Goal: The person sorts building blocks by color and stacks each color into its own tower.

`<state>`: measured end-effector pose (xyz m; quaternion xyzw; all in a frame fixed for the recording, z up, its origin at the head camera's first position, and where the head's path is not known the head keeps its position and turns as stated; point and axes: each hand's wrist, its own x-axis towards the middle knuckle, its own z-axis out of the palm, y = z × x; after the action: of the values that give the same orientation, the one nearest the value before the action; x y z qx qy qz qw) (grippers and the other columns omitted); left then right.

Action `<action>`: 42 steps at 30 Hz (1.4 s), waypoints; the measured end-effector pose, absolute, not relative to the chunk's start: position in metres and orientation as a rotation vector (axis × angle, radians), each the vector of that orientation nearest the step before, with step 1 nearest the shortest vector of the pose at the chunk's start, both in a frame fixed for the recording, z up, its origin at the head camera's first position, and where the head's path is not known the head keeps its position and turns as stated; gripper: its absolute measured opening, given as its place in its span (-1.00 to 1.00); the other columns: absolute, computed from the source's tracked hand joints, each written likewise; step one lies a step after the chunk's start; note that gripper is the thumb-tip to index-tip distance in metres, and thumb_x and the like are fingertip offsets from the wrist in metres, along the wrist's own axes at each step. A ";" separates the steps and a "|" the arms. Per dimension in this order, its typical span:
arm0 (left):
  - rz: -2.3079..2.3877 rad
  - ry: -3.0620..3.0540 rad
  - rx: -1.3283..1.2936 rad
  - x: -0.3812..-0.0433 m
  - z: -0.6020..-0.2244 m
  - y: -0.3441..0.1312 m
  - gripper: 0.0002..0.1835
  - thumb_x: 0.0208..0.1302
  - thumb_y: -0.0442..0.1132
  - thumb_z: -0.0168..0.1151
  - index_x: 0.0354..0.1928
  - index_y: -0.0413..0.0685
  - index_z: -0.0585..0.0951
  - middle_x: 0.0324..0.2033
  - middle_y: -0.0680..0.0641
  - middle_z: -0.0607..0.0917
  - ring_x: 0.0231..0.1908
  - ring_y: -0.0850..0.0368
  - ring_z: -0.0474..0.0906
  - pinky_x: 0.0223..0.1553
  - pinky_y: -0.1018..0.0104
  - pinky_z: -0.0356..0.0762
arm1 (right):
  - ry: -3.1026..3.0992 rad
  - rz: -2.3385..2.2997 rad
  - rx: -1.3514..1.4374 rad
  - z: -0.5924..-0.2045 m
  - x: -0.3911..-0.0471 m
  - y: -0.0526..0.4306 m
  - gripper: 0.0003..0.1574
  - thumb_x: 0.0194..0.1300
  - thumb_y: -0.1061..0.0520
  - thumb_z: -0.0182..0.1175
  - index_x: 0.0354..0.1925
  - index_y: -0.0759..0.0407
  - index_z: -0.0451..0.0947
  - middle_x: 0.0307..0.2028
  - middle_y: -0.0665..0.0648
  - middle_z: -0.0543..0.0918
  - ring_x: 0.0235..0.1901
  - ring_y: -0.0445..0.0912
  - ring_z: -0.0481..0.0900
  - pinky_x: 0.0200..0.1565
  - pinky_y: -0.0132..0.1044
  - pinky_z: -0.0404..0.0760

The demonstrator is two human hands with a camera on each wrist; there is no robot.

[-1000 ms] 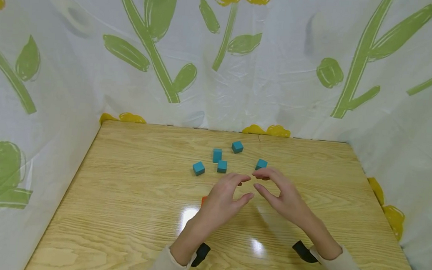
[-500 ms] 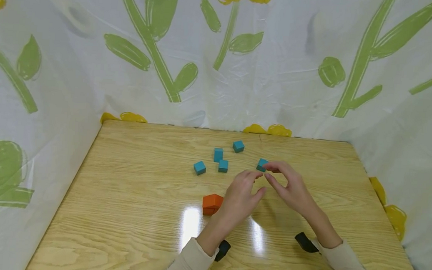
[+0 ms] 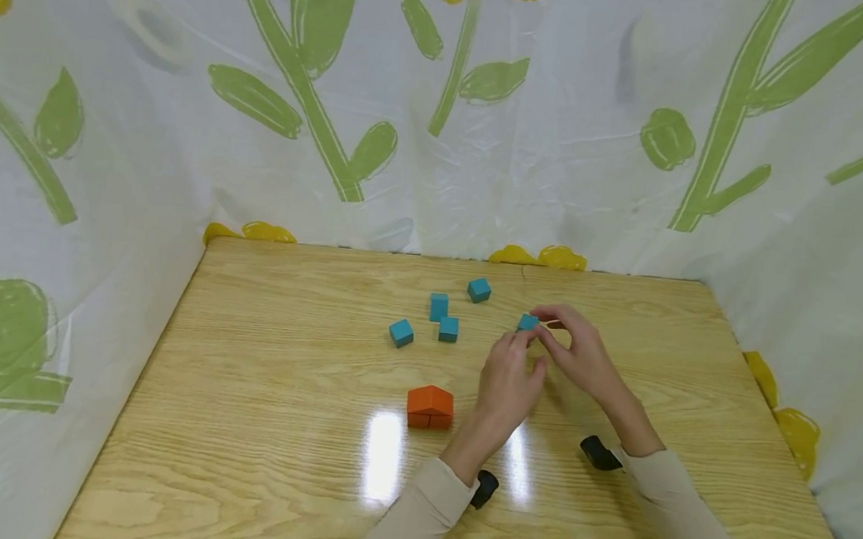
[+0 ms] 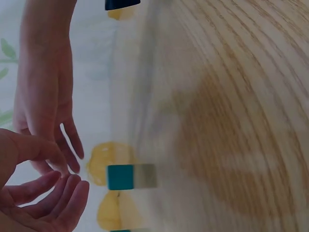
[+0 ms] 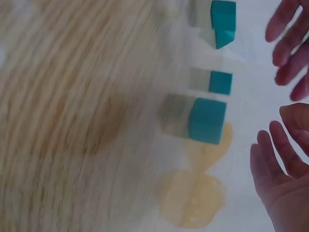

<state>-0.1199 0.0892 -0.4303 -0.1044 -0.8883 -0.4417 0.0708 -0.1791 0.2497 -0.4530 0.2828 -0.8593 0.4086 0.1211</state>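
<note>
My right hand [image 3: 583,355] hovers by a small blue block [image 3: 528,322] at the right of the loose group, fingers loosely bent to its right. Close beside it, my left hand [image 3: 508,383] reaches in from the near side, partly covering the block's front. In the right wrist view a gap shows between the nearest blue block [image 5: 207,121] and the right hand [image 5: 282,183], as well as the left hand [image 5: 294,48]. The left wrist view has the left hand [image 4: 43,198] below the right hand [image 4: 46,92], nothing visible between their fingers.
Several other blue blocks lie farther left, among them a single block [image 3: 400,332] and a back one [image 3: 478,289]. An orange block stack [image 3: 430,407] with a peaked top stands left of the left forearm. A flower-patterned cloth [image 3: 438,178] walls the wooden table [image 3: 255,424].
Both hands have moved farther forward, the left also to the right, toward the rightmost blue block. The orange stack, hidden behind the left hand at first, is now fully visible.
</note>
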 end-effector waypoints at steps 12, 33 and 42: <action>-1.422 -2.605 -0.048 -0.150 -0.453 0.107 -0.67 0.39 -0.36 0.32 0.12 -0.39 0.62 -0.12 -0.24 0.67 -0.08 -0.09 0.63 -0.05 0.19 0.67 | -2.606 1.222 0.712 -0.470 -0.200 0.257 -0.64 0.43 0.38 0.23 0.16 0.46 0.52 0.08 0.40 0.62 0.06 0.30 0.59 0.05 0.24 0.61; -1.539 -2.642 0.113 -0.175 -0.477 0.116 -0.76 0.51 -0.31 0.20 0.04 -0.35 0.67 -0.12 -0.22 0.65 -0.04 -0.11 0.61 0.00 0.14 0.63 | -2.884 1.247 0.540 -0.479 -0.215 0.255 -0.62 0.61 0.21 0.04 0.17 0.47 0.57 0.06 0.43 0.66 0.08 0.30 0.63 0.11 0.16 0.61; -1.599 -2.627 0.130 -0.176 -0.473 0.114 -0.79 0.49 -0.34 0.21 0.04 -0.33 0.65 -0.12 -0.21 0.66 -0.02 -0.10 0.59 0.03 0.15 0.60 | -2.895 1.243 0.582 -0.475 -0.211 0.254 -0.67 0.61 0.24 0.04 0.09 0.43 0.62 0.02 0.40 0.69 0.06 0.29 0.64 0.11 0.17 0.61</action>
<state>-0.1756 0.1138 -0.4732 0.0421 -0.8530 -0.5192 0.0315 -0.2114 0.2541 -0.4755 0.1815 -0.9032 0.3878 -0.0310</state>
